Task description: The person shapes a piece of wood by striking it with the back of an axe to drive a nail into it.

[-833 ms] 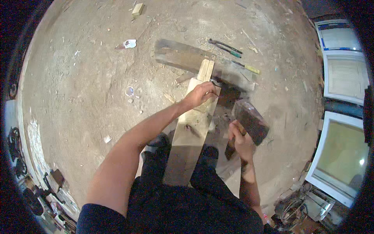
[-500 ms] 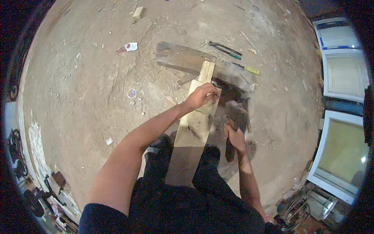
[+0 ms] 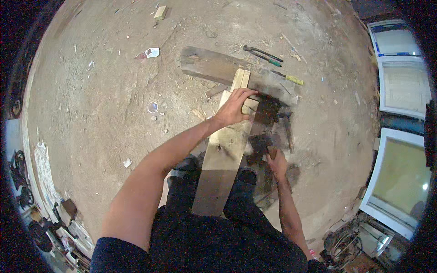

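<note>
A pale wooden plank (image 3: 223,152) runs lengthwise between my legs, its far end with a narrow strip (image 3: 240,79) over a weathered beam (image 3: 214,63). My left hand (image 3: 232,109) lies across the plank near that end, thumb and fingers spread. Between them a thin dark line, perhaps a nail, shows on the wood; it is too small to be sure. To the right of the plank my right hand (image 3: 277,164) grips a short wooden handle. Its dark, broad head (image 3: 260,144) looks like a hatchet's and is close to the plank's right edge.
Pincers (image 3: 263,55) with a green grip lie beyond the beam, and a yellow-handled tool (image 3: 287,78) lies on it. A hammer (image 3: 288,132) rests on the dirt floor at right. Framed windows (image 3: 396,175) line the right side; a wood block (image 3: 160,12) lies far off.
My left fingers have spread from a pinch above the plank. My right hand has moved slightly right and down, and the hatchet head has shifted left toward the plank.
</note>
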{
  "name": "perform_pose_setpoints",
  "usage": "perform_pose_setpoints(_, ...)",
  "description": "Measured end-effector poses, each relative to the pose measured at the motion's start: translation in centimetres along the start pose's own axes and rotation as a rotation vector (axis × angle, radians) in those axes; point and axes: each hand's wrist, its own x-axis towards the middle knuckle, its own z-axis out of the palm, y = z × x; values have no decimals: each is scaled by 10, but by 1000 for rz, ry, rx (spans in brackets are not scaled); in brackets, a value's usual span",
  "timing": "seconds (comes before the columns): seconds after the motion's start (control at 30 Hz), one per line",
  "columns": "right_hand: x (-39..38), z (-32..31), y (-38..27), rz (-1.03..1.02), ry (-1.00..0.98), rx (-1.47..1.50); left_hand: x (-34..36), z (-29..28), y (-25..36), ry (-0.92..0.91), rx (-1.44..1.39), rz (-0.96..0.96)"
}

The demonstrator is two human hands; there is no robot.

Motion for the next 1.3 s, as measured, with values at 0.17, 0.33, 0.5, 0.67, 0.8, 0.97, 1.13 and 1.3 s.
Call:
perform_pose_setpoints(0.17, 18, -29, -33, 9, -305, -317, 1, 3, 1, 11, 0, 7)
perform_pose_setpoints(0.33, 51, -53, -62, -164, -175, -315, 0, -1, 1, 28, -9, 62)
perform_pose_setpoints(0.5, 91, -92, -154, -338, 123, 690, 1, -2, 0, 242, -35, 58)
perform_pose_setpoints(0.67, 116, -77, -186, -864, 330, 549, 3, -1, -2, 217, -90, -49)
perform_pose_setpoints(0.8, 117, -50, -192, -650, 226, 761, 0, 0, -11, 231, -22, 7)
perform_pose_setpoints(0.97, 117, -22, -176, -616, 303, 694, 2, -2, -6, 211, -69, 2)
perform_pose_setpoints(1.13, 128, -22, -168, -770, 355, 554, 3, -2, -11, 176, -67, 16)
perform_pose_setpoints(1.3, 139, -17, -162, -797, 292, 678, 4, -2, -8, 186, -88, -4)
